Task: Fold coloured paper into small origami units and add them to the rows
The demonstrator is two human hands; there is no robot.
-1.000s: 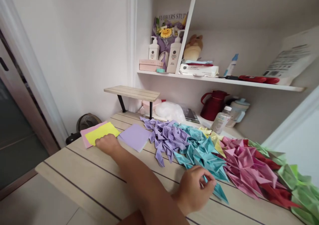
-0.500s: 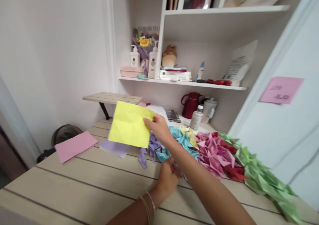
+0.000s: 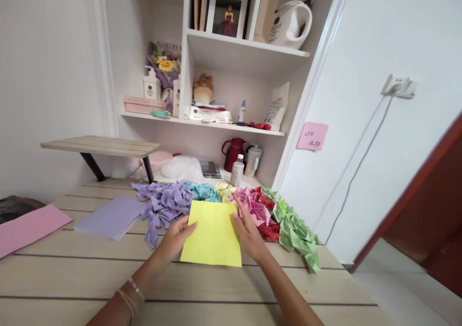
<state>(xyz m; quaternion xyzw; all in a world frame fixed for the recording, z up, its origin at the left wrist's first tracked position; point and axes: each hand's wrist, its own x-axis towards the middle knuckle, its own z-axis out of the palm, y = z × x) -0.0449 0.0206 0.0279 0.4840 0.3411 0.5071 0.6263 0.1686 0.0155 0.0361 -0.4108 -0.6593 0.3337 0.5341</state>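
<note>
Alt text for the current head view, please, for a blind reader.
A yellow sheet is held between the left hand and right hand at a slatted wooden table. Folded paper pieces in several colours spread behind the sheet; purple paper and pink paper lie to its left.

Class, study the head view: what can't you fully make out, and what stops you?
All in the head view:
Blue folded paper: lower part hidden by the yellow sheet.
Left hand: some fingertips hidden by that sheet.
Pink paper: left end cut off by the picture's edge.
Tall bottle: right side hidden by the shelf divider.
White pouch: print too small to read.
</note>
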